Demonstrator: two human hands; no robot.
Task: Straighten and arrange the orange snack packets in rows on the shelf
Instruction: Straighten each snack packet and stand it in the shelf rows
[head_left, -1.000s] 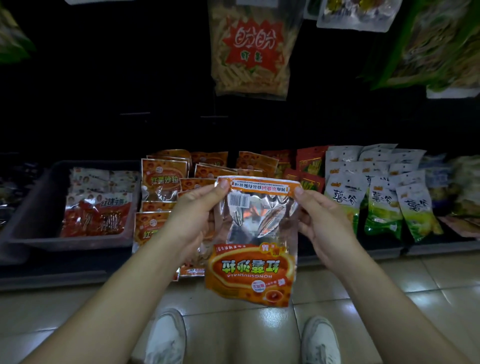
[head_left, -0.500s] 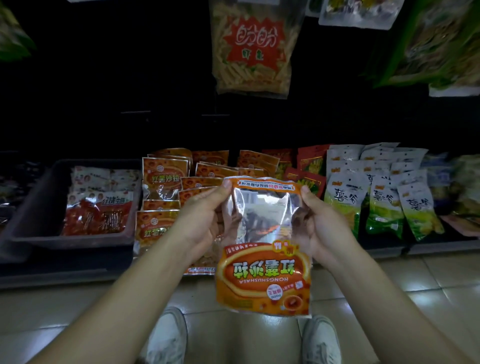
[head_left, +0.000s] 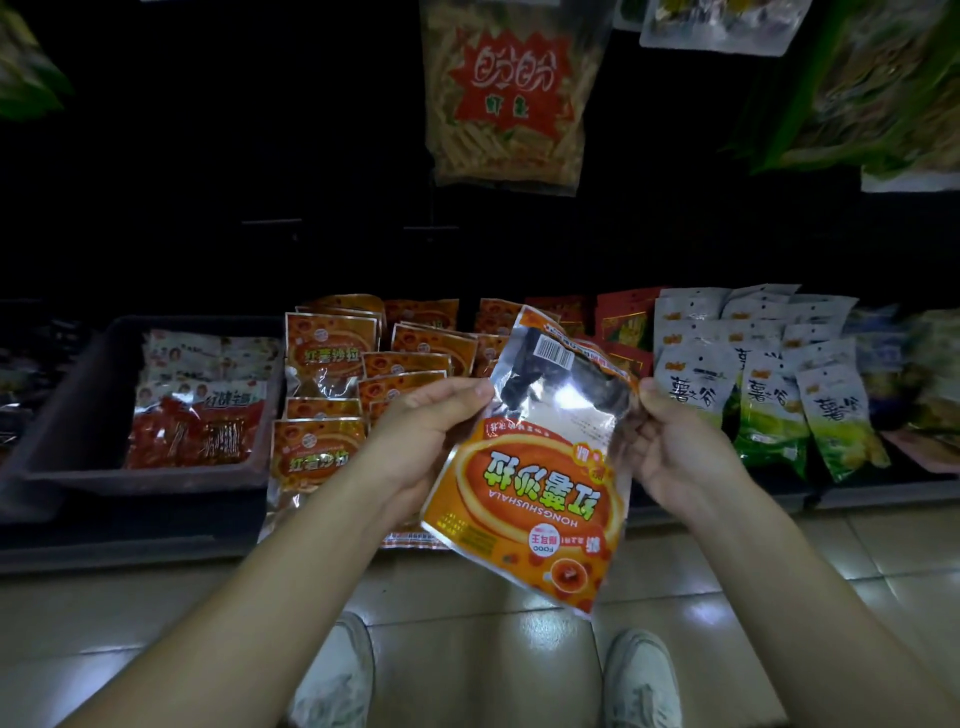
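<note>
I hold one orange snack packet (head_left: 530, 493) upside down in front of me, tilted clockwise, its clear window and barcode uppermost. My left hand (head_left: 421, 447) pinches its left edge and my right hand (head_left: 675, 457) grips its right edge. Behind it, several more orange packets (head_left: 330, 353) lie overlapping and uneven on the low dark shelf (head_left: 156, 525), some upright, some leaning. The held packet hides part of that pile.
A dark tray (head_left: 67, 415) with red and white packets sits left of the orange pile. White-green packets (head_left: 769, 405) stand in rows on the right. A large bag of yellow sticks (head_left: 509, 98) hangs above. My two shoes (head_left: 337, 675) stand on the tiled floor.
The held packet has rotated clockwise and its top has swung to the right and farther from me. Both hands shifted along its edges while keeping hold.
</note>
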